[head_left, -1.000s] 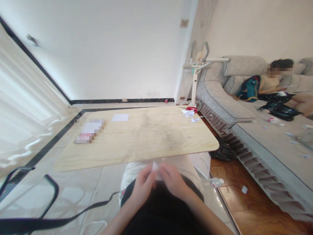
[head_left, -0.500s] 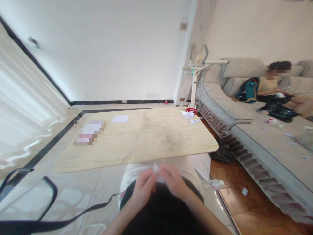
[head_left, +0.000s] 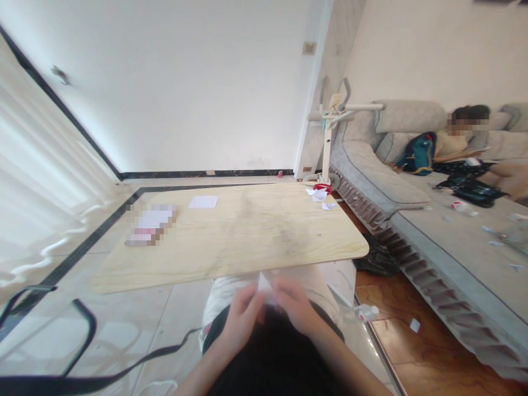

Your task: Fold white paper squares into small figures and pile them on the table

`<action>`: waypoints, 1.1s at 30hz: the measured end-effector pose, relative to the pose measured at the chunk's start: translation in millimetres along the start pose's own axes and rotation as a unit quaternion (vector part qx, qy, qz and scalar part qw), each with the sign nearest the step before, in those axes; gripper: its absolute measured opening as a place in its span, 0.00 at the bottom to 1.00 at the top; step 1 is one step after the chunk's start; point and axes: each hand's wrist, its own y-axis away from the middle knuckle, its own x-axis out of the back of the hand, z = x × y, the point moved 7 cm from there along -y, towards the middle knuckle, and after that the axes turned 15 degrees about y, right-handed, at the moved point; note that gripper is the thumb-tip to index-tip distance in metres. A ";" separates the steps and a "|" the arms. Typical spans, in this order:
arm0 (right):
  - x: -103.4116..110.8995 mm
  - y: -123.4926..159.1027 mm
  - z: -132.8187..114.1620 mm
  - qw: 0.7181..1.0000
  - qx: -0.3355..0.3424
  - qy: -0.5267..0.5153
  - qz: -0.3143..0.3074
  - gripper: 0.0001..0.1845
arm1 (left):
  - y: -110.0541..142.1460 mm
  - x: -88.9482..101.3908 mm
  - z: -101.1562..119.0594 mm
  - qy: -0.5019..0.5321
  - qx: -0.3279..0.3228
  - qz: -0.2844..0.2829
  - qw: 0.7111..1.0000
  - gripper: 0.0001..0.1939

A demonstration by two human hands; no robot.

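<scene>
My left hand and my right hand meet over my lap, just below the near edge of the wooden table. Both pinch a small white piece of paper between their fingertips; most of the paper is hidden by my fingers. A white sheet lies flat at the table's far side. A few folded white paper bits sit at the far right corner.
A blurred pinkish-white packet lies on the table's left. A grey sofa runs along the right, with a person sitting at its far end beside bags. A white exercise stand is behind the table. Black straps lie on the tiled floor at left.
My hands stay together on the paper with only slight finger shifts. The view has tilted a little; nothing on the table has moved.
</scene>
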 end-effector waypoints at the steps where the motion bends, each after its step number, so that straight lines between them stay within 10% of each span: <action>1: 0.7 -0.1 -0.8 1.000 0.000 -0.001 0.002 0.15 | 0.2 -0.1 -1.1 0.003 0.005 -0.001 1.000 0.19; 33: -9.5 1.1 9.7 0.998 -0.042 -0.048 -0.017 0.21 | 1.5 5.8 -7.5 0.017 -0.007 0.018 1.000 0.23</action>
